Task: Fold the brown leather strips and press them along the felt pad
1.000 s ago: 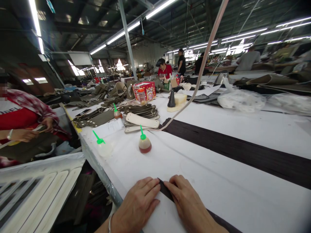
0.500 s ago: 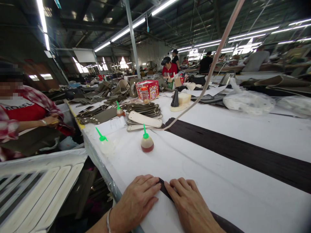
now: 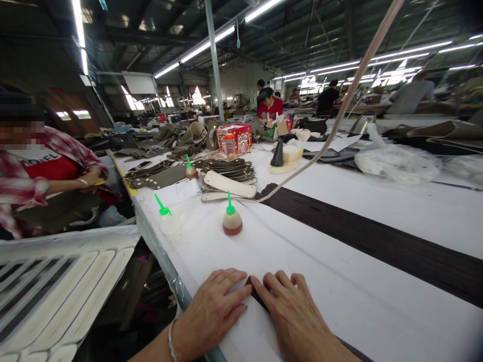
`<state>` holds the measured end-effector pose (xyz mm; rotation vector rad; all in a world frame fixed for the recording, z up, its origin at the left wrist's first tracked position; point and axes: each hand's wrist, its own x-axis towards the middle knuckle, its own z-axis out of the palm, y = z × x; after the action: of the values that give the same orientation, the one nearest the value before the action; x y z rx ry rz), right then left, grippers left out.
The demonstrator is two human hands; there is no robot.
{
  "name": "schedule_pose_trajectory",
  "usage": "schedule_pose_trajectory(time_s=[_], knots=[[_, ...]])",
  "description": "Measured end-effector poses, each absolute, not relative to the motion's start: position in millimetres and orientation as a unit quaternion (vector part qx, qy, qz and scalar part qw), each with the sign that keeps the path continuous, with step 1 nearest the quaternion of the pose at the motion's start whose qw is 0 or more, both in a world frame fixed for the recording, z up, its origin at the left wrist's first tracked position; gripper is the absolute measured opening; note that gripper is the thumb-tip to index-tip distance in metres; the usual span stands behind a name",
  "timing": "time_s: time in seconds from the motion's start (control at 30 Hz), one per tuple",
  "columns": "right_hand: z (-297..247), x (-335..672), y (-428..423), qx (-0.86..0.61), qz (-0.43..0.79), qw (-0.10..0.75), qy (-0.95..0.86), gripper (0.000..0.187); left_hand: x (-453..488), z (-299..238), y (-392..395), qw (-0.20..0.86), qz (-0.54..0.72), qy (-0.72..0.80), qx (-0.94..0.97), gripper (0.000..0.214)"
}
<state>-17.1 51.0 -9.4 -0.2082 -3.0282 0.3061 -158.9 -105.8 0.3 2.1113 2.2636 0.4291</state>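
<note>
My left hand (image 3: 213,311) and my right hand (image 3: 298,317) lie flat on the white table (image 3: 339,281) at its near edge, fingers stretched out. Their fingertips meet over the end of a narrow dark strip (image 3: 258,297), which runs back under my right hand; most of it is hidden. Neither hand grips anything. A small glue bottle with a green nozzle and reddish bottom (image 3: 231,221) stands a little beyond my hands. A clear bottle with a green nozzle (image 3: 166,218) stands to its left near the table edge.
A wide dark band (image 3: 377,241) crosses the table. A pale hose (image 3: 339,115) hangs from above to a stack of cream and grey cut pieces (image 3: 228,178). A person in a red shirt and plaid sleeves (image 3: 41,171) works at left. White padded strips (image 3: 56,301) lie lower left.
The view has drifted left and slightly up, so everything sits further right in frame. My hands stay pressed on the strip; my right fingers have shifted a little toward the left.
</note>
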Motion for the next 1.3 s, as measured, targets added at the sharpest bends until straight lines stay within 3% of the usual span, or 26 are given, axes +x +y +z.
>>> schedule_pose_trajectory(time_s=[0.27,0.47,0.67,0.8,1.3], knots=[[-3.3,-16.9,50.1,-0.079,0.108,0.057,-0.989,0.065,-157.5,4.2,-104.0,0.0,0.107,0.723,0.683,0.038],[-25.7,-4.3,56.4,-0.089,0.122,0.147,-0.978,0.041,-162.0,13.7,-93.7,0.022,0.092,0.677,0.73,0.03],[-23.7,11.4,61.8,-0.038,0.159,0.13,-0.978,0.028,-165.1,17.4,-89.5,0.042,0.115,0.668,0.734,0.033],[-25.2,19.1,66.3,-0.031,0.15,0.119,-0.981,0.026,-161.0,19.6,-86.7,0.04,0.107,0.669,0.735,0.044],[-22.7,39.3,71.5,0.004,0.045,0.133,-0.99,0.029,-145.8,21.2,-80.4,0.038,0.06,0.683,0.727,0.042]])
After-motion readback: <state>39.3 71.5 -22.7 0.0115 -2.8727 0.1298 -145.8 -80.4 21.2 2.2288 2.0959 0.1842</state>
